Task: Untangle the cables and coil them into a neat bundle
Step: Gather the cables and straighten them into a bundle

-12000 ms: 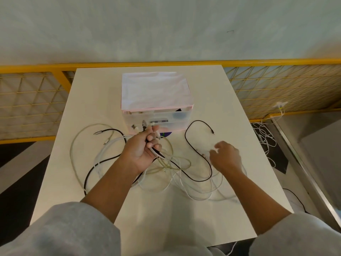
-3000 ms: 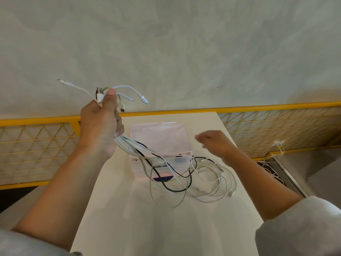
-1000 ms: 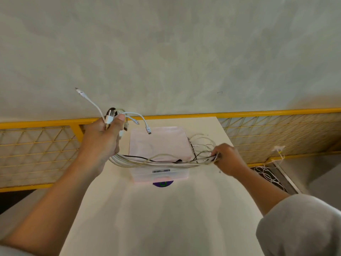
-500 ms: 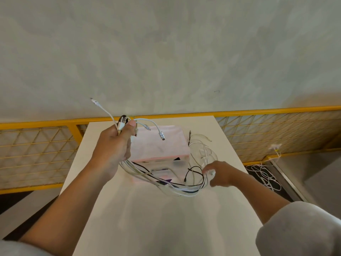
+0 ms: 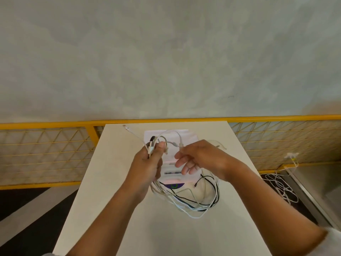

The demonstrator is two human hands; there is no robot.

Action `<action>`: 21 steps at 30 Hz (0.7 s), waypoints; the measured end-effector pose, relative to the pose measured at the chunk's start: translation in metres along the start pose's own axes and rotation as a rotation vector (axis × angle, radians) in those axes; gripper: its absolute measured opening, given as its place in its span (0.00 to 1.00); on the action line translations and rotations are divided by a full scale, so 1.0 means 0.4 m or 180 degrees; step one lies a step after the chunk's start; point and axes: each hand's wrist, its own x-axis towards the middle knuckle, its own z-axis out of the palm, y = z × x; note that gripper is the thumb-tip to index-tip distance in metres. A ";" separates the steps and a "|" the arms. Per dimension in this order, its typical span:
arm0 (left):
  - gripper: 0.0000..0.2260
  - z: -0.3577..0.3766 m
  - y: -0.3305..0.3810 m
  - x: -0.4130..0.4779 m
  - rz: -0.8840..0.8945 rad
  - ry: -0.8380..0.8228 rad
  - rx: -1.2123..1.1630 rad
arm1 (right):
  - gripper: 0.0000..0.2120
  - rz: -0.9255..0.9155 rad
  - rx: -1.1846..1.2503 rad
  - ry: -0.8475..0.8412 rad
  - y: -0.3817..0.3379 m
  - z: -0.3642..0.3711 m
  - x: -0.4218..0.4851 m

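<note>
White table [image 5: 114, 191] w/ a clear plastic box [image 5: 172, 170] near its far end. Cable loops [image 5: 193, 206] sag to the tabletop just in front of the box.

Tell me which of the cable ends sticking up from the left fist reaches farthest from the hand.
The thin white cable end angling up and left over the table, well past the shorter plugs curling above the left hand.

The cables [image 5: 186, 200] — mostly white, with at least one black — are gathered at one end, plug ends sticking up in a loose spray, while the rest droops in long overlapping loops just above the pale table [image 5: 114, 182], still untidy.
</note>
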 end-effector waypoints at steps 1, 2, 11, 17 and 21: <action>0.14 -0.001 -0.003 -0.004 -0.0047 0.0077 -0.0030 | 0.19 0.0071 -0.0281 0.0191 -0.007 0.013 0.001; 0.14 -0.004 -0.006 -0.007 -0.0102 0.0143 -0.0054 | 0.22 0.0073 -0.0662 0.0424 -0.012 0.024 0.001; 0.16 -0.041 -0.023 -0.014 -0.0451 0.0224 -0.0862 | 0.14 -0.0667 -0.1516 0.1710 -0.021 0.104 -0.026; 0.16 -0.048 -0.013 -0.010 -0.0816 0.0147 -0.1641 | 0.18 -0.0614 -0.0286 -0.0033 0.001 0.199 -0.012; 0.19 -0.063 -0.013 -0.026 -0.0900 -0.0208 -0.1393 | 0.24 -0.0760 -0.0026 -0.0096 0.040 0.244 0.006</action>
